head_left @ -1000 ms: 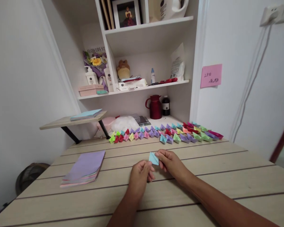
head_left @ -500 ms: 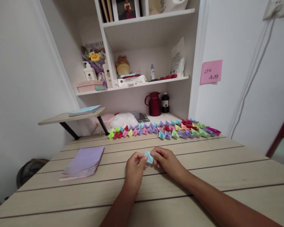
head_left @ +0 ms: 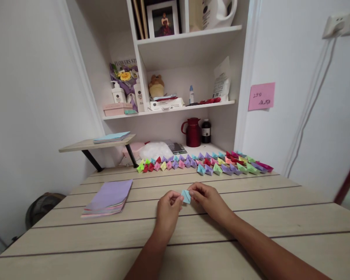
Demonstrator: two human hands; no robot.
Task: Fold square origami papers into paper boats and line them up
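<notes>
Both of my hands pinch a small folded light-blue paper piece (head_left: 186, 196) just above the wooden table (head_left: 251, 217). My left hand (head_left: 168, 210) grips its left side with thumb and fingers closed. My right hand (head_left: 207, 199) holds its right side, fingers curled. Behind them, along the table's far edge, runs a long row of folded paper boats (head_left: 204, 163) in green, red, pink, purple, blue and yellow.
A stack of coloured paper sheets (head_left: 109, 198), purple on top, lies at the left. A small raised shelf (head_left: 97, 144) carries blue sheets. White wall shelves hold a red jug (head_left: 192, 132), bottles and boxes. A pink sticky note (head_left: 261, 96) is on the right wall.
The blue paper piece looks smaller and more folded than a second ago, and my hands have drawn closer together around it. The camera view shifted slightly.
</notes>
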